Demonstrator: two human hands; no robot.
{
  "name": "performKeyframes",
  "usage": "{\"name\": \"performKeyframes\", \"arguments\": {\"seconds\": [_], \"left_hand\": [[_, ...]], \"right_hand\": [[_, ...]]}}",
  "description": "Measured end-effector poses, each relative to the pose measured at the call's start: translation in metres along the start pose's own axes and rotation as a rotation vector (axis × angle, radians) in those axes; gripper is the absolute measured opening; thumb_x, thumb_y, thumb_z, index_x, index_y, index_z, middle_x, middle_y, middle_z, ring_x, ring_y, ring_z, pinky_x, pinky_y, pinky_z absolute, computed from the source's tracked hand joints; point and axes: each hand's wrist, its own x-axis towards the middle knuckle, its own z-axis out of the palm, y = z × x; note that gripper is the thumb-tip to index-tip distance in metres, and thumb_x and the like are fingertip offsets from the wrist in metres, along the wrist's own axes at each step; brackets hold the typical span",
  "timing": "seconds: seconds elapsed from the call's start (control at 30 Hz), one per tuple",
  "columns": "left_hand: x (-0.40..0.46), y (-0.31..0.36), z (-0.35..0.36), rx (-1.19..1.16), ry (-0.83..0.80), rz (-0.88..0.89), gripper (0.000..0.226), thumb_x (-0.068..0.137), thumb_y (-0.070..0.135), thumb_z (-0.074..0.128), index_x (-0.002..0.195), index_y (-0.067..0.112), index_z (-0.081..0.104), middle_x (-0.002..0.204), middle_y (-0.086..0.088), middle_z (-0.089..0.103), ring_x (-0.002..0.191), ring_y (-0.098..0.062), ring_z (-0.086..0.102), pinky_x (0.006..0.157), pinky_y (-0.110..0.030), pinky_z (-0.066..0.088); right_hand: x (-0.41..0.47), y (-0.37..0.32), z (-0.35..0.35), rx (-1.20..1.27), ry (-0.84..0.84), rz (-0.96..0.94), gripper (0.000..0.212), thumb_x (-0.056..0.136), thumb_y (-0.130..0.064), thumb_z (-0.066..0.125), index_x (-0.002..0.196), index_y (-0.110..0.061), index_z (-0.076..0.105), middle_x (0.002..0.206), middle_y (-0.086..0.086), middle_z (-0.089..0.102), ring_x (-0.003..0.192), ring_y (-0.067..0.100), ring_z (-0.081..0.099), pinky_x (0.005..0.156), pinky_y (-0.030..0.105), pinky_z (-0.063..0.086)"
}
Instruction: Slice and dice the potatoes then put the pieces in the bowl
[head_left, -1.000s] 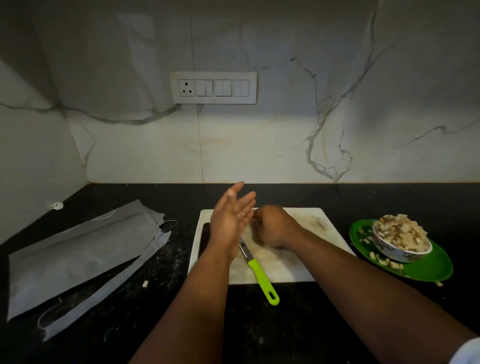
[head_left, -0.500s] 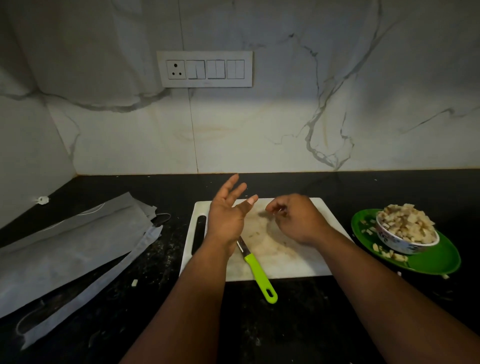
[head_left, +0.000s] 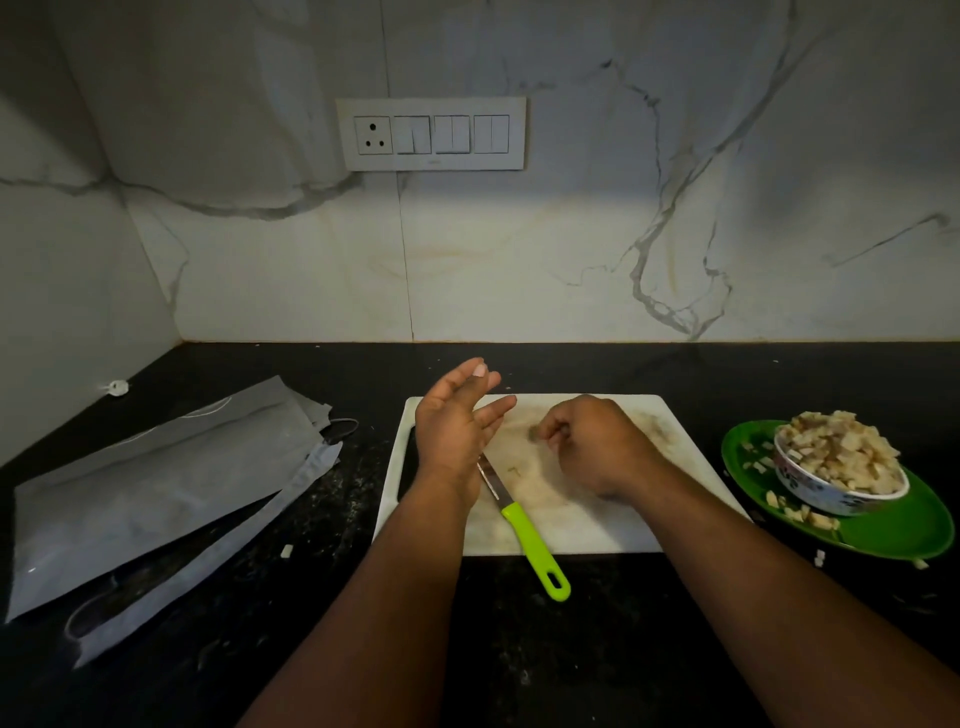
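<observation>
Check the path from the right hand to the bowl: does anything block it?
Nothing visible does. Between the right hand and the bowl lie only bare cutting board and the green plate under the bowl.

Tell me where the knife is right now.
The knife lies on the white cutting board at centre, blade under the left hand, its green handle jutting over the board's near edge onto the black counter.

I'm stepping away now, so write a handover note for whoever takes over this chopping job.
Left hand: open, raised over the cutting board.
Right hand: fingers curled over the board, apparently pinching a small scrap.
Knife: lying on the board, unheld.
Bowl: heaped with diced potato, on the green plate.
Done: dicing; no whole potato in view.
Left: gather stray pieces from the plate and counter.
</observation>
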Motion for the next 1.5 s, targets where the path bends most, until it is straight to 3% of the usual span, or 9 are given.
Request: {"name": "performKeyframes", "arguments": {"seconds": [0.23,0.5,0.63,0.8,1.03,1.2,1.3,1.4,1.5], "left_hand": [[0.001,0.001,0.001,-0.013,0.010,0.019,0.018,0.101,0.028,0.067,0.116,0.020,0.070,0.110,-0.004,0.077,0.088,-0.026,0.079,0.079,-0.031,0.058],[0.002,-0.001,-0.001,-0.017,0.012,0.010,0.026,0.100,0.031,0.067,0.122,0.017,0.070,0.111,-0.004,0.078,0.087,-0.026,0.078,0.086,-0.035,0.056],[0.003,-0.003,-0.003,-0.013,0.011,0.017,0.027,0.100,0.032,0.068,0.123,0.017,0.070,0.110,-0.004,0.078,0.088,-0.027,0.078,0.088,-0.036,0.058],[0.005,-0.004,-0.001,0.005,0.016,0.023,0.027,0.099,0.030,0.069,0.122,0.015,0.071,0.106,-0.005,0.079,0.089,-0.029,0.078,0.081,-0.035,0.059],[0.002,-0.004,0.000,0.039,0.028,0.032,0.025,0.099,0.028,0.069,0.121,0.016,0.072,0.105,-0.005,0.080,0.089,-0.025,0.078,0.082,-0.034,0.059],[0.001,-0.007,0.002,0.093,0.011,0.077,0.019,0.099,0.024,0.069,0.114,0.016,0.075,0.110,-0.008,0.079,0.103,-0.020,0.075,0.071,-0.024,0.058],[0.000,-0.008,0.003,0.121,-0.005,0.105,0.017,0.098,0.020,0.070,0.113,0.014,0.075,0.110,-0.008,0.078,0.106,-0.020,0.074,0.071,-0.022,0.058],[-0.001,-0.008,0.003,0.160,-0.024,0.114,0.019,0.098,0.021,0.070,0.115,0.015,0.075,0.108,-0.006,0.079,0.104,-0.018,0.074,0.077,-0.025,0.058],[0.000,-0.009,0.004,0.171,-0.026,0.097,0.017,0.098,0.024,0.070,0.112,0.017,0.075,0.103,-0.004,0.080,0.088,-0.016,0.074,0.076,-0.028,0.057]], "right_hand": [[0.004,0.008,-0.018,-0.276,-0.026,0.245,0.027,0.083,-0.004,0.060,0.106,-0.014,0.072,0.106,0.006,0.069,0.096,0.024,0.065,0.087,0.036,0.057],[-0.003,-0.029,0.007,0.084,-0.192,-0.020,0.042,0.082,0.006,0.051,0.094,-0.023,0.078,0.095,-0.010,0.075,0.090,0.004,0.067,0.089,0.028,0.055],[-0.006,-0.030,0.002,-0.027,-0.175,-0.006,0.032,0.084,-0.003,0.057,0.101,-0.022,0.078,0.103,-0.008,0.074,0.096,0.008,0.066,0.090,0.026,0.053],[-0.016,-0.059,0.006,-0.255,-0.194,-0.154,0.011,0.082,-0.014,0.064,0.085,-0.014,0.074,0.082,0.004,0.069,0.079,0.021,0.063,0.068,0.030,0.053],[-0.022,-0.070,0.002,-0.477,-0.207,-0.221,0.014,0.088,-0.019,0.064,0.098,-0.012,0.072,0.088,0.005,0.064,0.074,0.017,0.050,0.067,0.030,0.047],[-0.019,-0.072,0.002,-0.498,-0.173,-0.247,0.014,0.084,-0.021,0.068,0.079,-0.023,0.055,0.072,-0.004,0.049,0.069,0.015,0.046,0.052,0.026,0.031],[-0.019,-0.071,0.004,-0.447,-0.155,-0.235,0.026,0.084,-0.019,0.068,0.078,-0.027,0.044,0.073,-0.005,0.050,0.068,0.014,0.045,0.057,0.027,0.034],[-0.022,-0.073,0.007,-0.419,-0.131,-0.252,0.015,0.084,-0.017,0.067,0.092,-0.025,0.057,0.088,0.000,0.062,0.074,0.016,0.047,0.064,0.029,0.039],[-0.021,-0.063,0.001,-0.325,-0.143,-0.183,0.008,0.080,-0.015,0.069,0.082,-0.019,0.062,0.089,0.002,0.070,0.077,0.019,0.059,0.067,0.029,0.048]]}}
